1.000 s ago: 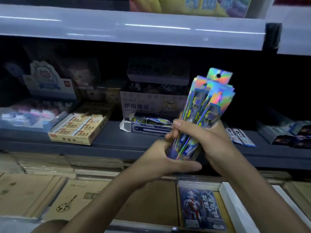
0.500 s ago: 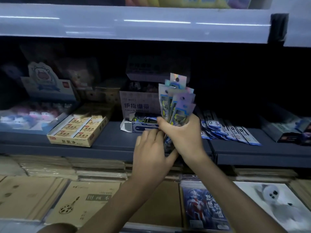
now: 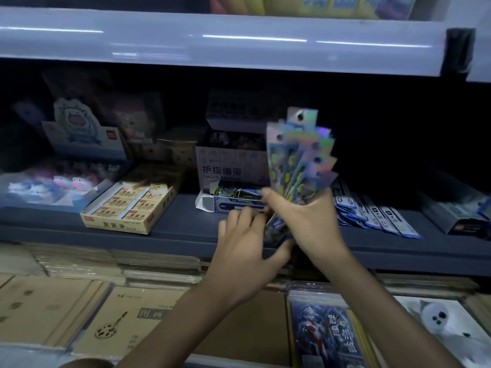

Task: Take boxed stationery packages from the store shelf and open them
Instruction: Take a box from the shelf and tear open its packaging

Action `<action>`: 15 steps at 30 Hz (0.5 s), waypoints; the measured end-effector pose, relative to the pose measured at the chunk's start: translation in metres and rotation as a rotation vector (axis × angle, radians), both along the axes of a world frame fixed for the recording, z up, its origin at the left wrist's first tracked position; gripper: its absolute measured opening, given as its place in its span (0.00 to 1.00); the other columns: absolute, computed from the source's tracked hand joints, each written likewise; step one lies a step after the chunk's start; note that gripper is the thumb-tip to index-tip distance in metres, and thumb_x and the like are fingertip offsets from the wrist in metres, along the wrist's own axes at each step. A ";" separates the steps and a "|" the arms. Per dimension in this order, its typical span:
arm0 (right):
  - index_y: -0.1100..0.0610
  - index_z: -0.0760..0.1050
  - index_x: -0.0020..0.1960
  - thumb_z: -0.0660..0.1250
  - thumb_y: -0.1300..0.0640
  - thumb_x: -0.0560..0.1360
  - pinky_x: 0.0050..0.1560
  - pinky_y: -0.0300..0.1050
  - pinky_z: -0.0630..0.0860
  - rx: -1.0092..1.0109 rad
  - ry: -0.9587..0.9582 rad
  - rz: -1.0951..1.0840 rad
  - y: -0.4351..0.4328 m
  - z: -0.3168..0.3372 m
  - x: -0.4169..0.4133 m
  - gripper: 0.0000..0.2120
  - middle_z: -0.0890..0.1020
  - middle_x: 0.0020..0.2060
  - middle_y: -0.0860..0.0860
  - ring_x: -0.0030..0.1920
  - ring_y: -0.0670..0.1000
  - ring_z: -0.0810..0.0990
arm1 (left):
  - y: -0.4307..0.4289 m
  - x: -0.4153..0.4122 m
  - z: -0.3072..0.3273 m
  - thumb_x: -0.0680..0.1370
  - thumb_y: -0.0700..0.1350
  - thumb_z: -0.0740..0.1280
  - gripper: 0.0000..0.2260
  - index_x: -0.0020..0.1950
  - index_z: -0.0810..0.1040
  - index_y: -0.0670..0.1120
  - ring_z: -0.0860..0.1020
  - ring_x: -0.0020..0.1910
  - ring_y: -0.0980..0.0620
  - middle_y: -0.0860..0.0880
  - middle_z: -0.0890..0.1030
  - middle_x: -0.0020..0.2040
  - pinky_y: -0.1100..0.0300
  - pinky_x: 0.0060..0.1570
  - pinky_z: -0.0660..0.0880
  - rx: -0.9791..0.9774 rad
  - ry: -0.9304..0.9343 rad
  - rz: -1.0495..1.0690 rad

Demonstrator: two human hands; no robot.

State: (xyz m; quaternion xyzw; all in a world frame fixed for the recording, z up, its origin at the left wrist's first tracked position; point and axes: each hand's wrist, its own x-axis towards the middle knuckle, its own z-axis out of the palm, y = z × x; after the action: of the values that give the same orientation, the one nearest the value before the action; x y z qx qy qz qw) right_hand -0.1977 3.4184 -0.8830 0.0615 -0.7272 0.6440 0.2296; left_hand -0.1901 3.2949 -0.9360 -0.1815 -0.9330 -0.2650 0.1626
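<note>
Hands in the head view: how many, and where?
2. The right hand grips the fan of holographic packets in front of the shelf; the left hand holds the fan's lower end.

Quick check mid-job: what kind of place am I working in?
Most likely a stationery shop: a display shelf holding an open box of erasers, stacked sketchbooks below it, and a fan of shiny hang-tab packets in the right hand.
</note>
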 end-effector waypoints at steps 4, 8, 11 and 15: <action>0.49 0.81 0.44 0.80 0.57 0.72 0.41 0.34 0.76 0.279 0.061 -0.078 0.022 0.037 0.005 0.08 0.83 0.33 0.34 0.35 0.34 0.80 | -0.012 0.005 0.006 0.76 0.64 0.57 0.26 0.72 0.72 0.57 0.67 0.63 0.59 0.61 0.70 0.58 0.58 0.65 0.63 0.172 -0.065 -0.076; 0.52 0.79 0.43 0.81 0.47 0.65 0.42 0.47 0.81 0.752 -0.258 -0.181 0.031 0.040 -0.010 0.15 0.84 0.36 0.46 0.40 0.49 0.84 | -0.021 0.003 0.001 0.79 0.50 0.65 0.12 0.63 0.79 0.56 0.75 0.56 0.62 0.60 0.76 0.53 0.51 0.66 0.69 0.276 -0.038 -0.011; 0.52 0.78 0.49 0.79 0.46 0.64 0.45 0.47 0.79 1.051 -0.424 -0.191 0.023 0.037 -0.019 0.18 0.84 0.46 0.53 0.47 0.58 0.83 | -0.024 0.000 -0.003 0.77 0.49 0.65 0.10 0.56 0.82 0.54 0.78 0.53 0.59 0.59 0.78 0.50 0.49 0.59 0.75 0.359 -0.006 -0.012; 0.49 0.77 0.55 0.75 0.49 0.68 0.47 0.46 0.72 1.240 -0.497 -0.189 0.015 0.033 -0.024 0.17 0.81 0.56 0.55 0.54 0.61 0.80 | -0.027 0.002 -0.001 0.79 0.41 0.68 0.07 0.51 0.83 0.52 0.78 0.49 0.58 0.57 0.80 0.47 0.60 0.50 0.75 0.457 0.028 0.010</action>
State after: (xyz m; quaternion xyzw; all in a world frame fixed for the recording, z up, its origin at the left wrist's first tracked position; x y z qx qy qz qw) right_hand -0.2220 3.4333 -0.8501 -0.0319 -0.9958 0.0797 0.0328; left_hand -0.1884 3.2675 -0.9371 -0.1391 -0.8472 -0.4661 0.2138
